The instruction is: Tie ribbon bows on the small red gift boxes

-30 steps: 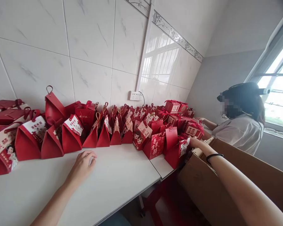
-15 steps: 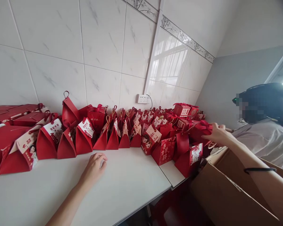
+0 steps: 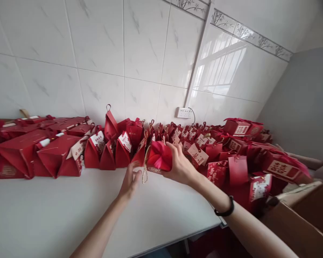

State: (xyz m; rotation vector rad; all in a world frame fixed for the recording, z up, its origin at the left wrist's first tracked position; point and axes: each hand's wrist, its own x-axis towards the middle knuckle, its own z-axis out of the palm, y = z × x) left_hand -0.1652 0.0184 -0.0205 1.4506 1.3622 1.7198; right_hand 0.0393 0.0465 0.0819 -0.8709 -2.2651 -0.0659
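My right hand (image 3: 181, 165) grips a small red gift box (image 3: 157, 157) from its right side, just above the white table (image 3: 118, 215). A bright pink-red ribbon bow tops this box, and a twisted gold cord loop (image 3: 144, 172) hangs at its left. To the left of the cord is my left hand (image 3: 130, 182), fingers apart and slightly curved, holding nothing; whether a fingertip touches the box behind it cannot be made out. Right behind both hands stands a row of red gift boxes (image 3: 123, 152) with white printed tags.
Larger red boxes (image 3: 55, 152) are packed at the left. More red boxes crowd the right, some stacked (image 3: 242, 129). An open cardboard carton (image 3: 293, 222) stands at the lower right. A tiled wall with a power socket (image 3: 183, 112) rises behind; another person's arm (image 3: 307, 161) shows at right.
My right hand has brought the bow-topped box from the right-hand pile to the table's middle. My left hand has opened and moved closer to it. The view has turned left.
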